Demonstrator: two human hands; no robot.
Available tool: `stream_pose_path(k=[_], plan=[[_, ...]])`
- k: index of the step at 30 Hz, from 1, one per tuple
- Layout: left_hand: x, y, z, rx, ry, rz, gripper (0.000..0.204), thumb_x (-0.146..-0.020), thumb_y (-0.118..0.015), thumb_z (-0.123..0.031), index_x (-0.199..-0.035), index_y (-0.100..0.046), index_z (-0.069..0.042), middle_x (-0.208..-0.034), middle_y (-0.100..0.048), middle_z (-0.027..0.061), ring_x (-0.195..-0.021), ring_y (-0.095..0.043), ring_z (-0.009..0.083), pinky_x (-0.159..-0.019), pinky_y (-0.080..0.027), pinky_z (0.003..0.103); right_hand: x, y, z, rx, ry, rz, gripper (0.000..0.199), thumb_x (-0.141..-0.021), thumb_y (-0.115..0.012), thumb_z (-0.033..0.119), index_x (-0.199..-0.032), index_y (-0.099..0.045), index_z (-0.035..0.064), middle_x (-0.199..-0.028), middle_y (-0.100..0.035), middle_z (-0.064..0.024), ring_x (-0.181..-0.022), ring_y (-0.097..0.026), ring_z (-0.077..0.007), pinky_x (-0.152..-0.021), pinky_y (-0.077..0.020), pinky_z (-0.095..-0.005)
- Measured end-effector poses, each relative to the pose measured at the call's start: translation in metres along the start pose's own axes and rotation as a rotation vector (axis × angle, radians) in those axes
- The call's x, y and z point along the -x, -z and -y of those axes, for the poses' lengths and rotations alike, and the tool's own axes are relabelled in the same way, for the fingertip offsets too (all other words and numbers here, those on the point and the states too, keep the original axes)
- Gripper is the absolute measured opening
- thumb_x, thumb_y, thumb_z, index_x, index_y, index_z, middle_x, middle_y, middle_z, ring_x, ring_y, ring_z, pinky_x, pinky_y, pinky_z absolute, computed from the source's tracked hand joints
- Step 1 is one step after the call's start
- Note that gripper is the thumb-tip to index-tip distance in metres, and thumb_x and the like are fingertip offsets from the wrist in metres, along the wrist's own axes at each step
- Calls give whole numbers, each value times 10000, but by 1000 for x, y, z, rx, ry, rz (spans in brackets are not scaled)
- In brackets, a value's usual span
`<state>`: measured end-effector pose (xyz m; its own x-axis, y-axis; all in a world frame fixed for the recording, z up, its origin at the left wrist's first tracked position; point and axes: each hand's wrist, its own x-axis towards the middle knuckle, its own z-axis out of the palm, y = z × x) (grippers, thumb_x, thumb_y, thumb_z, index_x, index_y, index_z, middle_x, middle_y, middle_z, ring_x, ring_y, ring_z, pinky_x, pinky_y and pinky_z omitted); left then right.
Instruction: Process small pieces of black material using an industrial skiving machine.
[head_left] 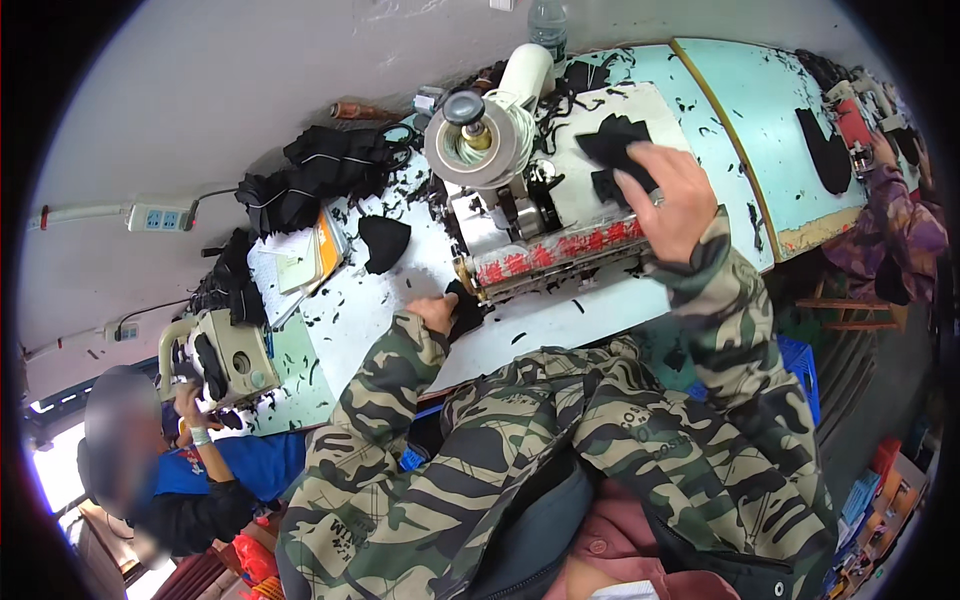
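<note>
My left hand [432, 314] is closed on a small black fabric piece [465, 308] at the left front corner of the sewing machine [560, 255]. The machine has a silver body and a front bar with red lettering. Beyond its right end, my right hand [678, 198] reaches over a small stack of black fabric pieces [618, 142], slightly blurred. Its thumb and fingers are apart, with dark cloth showing between them; whether they touch it is unclear. On the white tabletop to the left lies another black fabric piece [384, 243].
A cord-wound disc [470, 150] rises above the machine. Black fabric bundles [320, 170] and papers [290, 262] lie left. A co-worker sits at a beige sewing machine [225, 360] at far left; another works at far right. Black scraps litter the table [590, 330]. A bottle [547, 25] stands behind.
</note>
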<state>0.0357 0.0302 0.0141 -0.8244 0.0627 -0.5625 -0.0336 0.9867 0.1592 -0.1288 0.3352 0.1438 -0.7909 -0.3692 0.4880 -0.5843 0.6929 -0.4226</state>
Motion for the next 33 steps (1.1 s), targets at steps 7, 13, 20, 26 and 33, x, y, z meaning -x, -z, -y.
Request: stream_pose_path(k=[7, 13, 20, 26, 33], plan=[[9, -21, 9, 13, -18, -21, 363, -727, -622, -309, -1009, -516, -109, -934, -588, 174, -859, -586, 376, -734, -471, 467, -76, -12, 111, -641, 35, -5, 352, -820, -590, 256, -1040, -574, -18, -977, -607, -187, -906, -590, -302, -785, -459, -337], [15, -15, 9, 31, 49, 26, 379, -700, -655, -272, -1013, -503, -123, -959, -578, 137, -875, -578, 378, -748, -463, 466, -76, -27, 114, -621, 27, -250, 236, -797, -628, 210, -964, -625, 44, -861, -642, -133, -749, -627, -240, -673, -484, -314], [9, -21, 7, 65, -6, -218, 361, -638, -692, -189, -940, -511, -106, -862, -583, 129, -797, -586, 338, -720, -440, 438, -50, -43, -70, 226, -240, 197, 266, -697, -697, 228, -879, -645, 42, -769, -643, -116, -686, -625, -216, -643, -484, -298], [11, -20, 5, -33, 45, -135, 323, -659, -670, -213, -916, -510, -101, -846, -594, 135, -795, -594, 343, -706, -452, 447, -42, -54, -74, -58, -373, 338, 245, -671, -704, 246, -800, -651, 44, -687, -626, -96, -649, -614, -226, -618, -481, -319], [14, -23, 1, -4, 125, -98, 285, -689, -642, -223, -922, -519, -111, -771, -624, 164, -748, -615, 367, -659, -484, 464, -27, -33, -73, -74, -435, 270, 209, -679, -696, 241, -726, -653, 43, -689, -627, -109, -649, -616, -219, -626, -481, -308]])
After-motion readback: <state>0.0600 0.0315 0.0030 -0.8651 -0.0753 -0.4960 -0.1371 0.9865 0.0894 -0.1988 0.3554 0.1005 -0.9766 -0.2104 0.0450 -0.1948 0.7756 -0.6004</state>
